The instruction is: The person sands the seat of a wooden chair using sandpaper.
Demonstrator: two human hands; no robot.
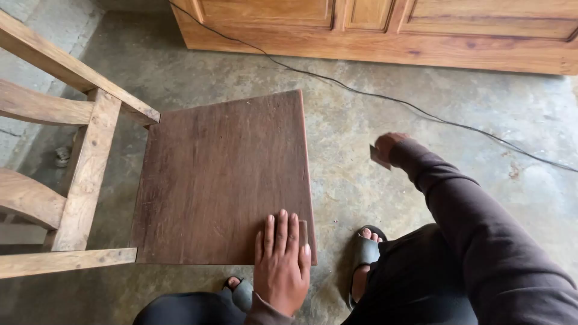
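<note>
A wooden chair with a dark brown square seat (223,174) stands in front of me, its pale back rails (72,150) to the left. My left hand (282,260) lies flat on the seat's near right corner, fingers together. My right hand (386,146) is out to the right above the concrete floor, closed around a small brownish sheet (379,157) that looks like sandpaper. It is clear of the chair.
A black cable (385,97) runs across the concrete floor (361,186) from top left to right. A pale wooden cabinet (385,30) stands at the back. My feet in dark sandals (364,250) rest near the chair's front edge.
</note>
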